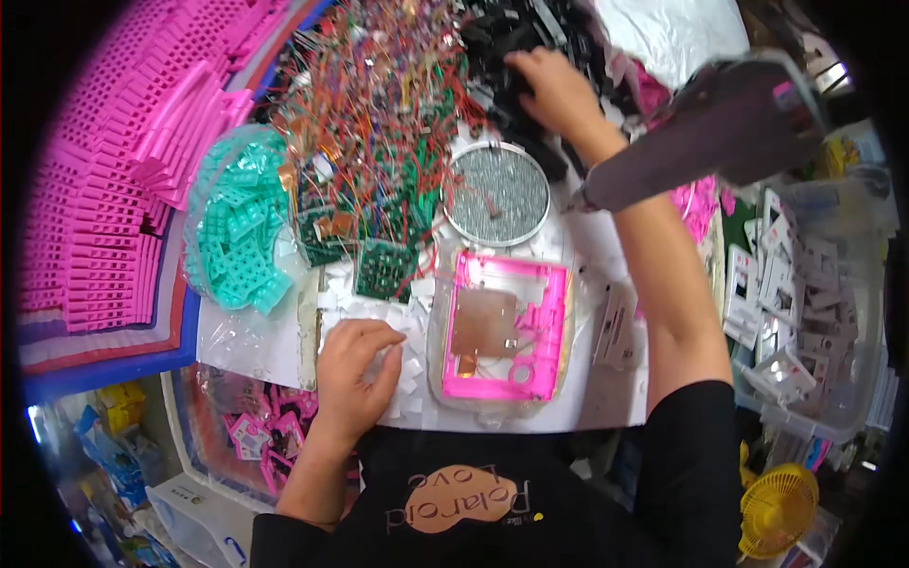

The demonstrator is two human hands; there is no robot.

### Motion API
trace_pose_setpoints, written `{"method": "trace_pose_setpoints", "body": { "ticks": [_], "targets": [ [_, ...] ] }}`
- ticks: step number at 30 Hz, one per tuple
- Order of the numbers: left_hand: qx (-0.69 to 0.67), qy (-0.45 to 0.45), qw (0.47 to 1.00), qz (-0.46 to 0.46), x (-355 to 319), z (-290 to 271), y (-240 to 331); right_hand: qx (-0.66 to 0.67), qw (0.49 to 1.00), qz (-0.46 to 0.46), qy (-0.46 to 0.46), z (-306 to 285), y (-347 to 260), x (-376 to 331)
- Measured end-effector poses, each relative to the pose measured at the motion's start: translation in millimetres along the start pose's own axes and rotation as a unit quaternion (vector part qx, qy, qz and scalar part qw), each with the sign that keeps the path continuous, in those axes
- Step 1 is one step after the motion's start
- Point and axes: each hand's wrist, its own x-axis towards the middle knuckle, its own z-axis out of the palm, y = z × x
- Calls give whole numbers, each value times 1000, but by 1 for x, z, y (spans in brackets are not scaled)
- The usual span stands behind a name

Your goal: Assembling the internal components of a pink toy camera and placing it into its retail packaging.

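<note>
Dark-grey tapered tool is noted; elongated black plastic parts, judged light, are best end-gripped; left hand half-curled, thumb apart; right hand: hold unclear.

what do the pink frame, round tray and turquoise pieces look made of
Pink frame: probably moulded plastic, slightly glossy; uniform colour, thin ribs and shaped openings suggest it.
Round tray: pale, silvery rim with a sheen; metal or plastic, I can't tell.
Turquoise pieces: likely plastic, semi-matte; even colour and repeated moulded shapes, though soft rubber is possible.
</note>
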Motion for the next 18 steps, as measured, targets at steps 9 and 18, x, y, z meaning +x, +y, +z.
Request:
{"method": "trace_pose_setpoints", "body": {
  "ticks": [9, 18],
  "targets": [
    [40, 7, 998, 37, -3, -4, 2, 489, 697, 401, 338, -156, -19, -222],
    [-218, -194, 956, -17, 23, 36, 72, 652, 580, 429, 232, -155, -192, -329]
  ]
}}
